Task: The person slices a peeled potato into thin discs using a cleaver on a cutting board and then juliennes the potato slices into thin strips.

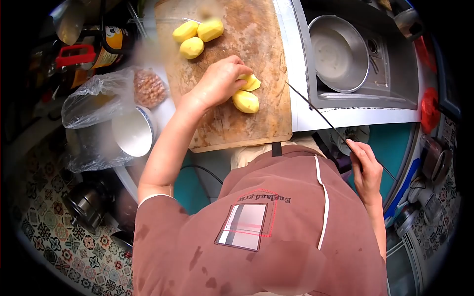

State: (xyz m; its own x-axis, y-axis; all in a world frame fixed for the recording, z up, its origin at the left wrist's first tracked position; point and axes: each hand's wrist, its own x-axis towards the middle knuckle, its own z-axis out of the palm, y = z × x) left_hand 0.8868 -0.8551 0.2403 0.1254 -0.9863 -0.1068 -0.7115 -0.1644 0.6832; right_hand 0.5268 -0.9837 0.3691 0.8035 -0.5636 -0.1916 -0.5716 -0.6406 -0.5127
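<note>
My left hand (222, 81) rests on the wooden cutting board (212, 133), fingers bent around a piece of peeled potato (253, 83) with flat, cut-looking faces. Close beside that piece lies another rounded peeled potato (246, 102). Three more peeled potatoes (192, 48) sit together near the upper left of the board. Off the board's right side, my right hand (366, 167) is closed around a knife (316, 109). Its dark blade appears nearly edge-on, with the tip pointing up and left toward the board. The handle is mostly hidden by my fingers.
A metal basin (335, 54) stands in the grey sink (390, 93) at right. Left of the board are a white bowl (133, 132), a clear plastic bag (96, 101) and a bag of small reddish-brown pieces (149, 88). Bottles (111, 47) stand at upper left.
</note>
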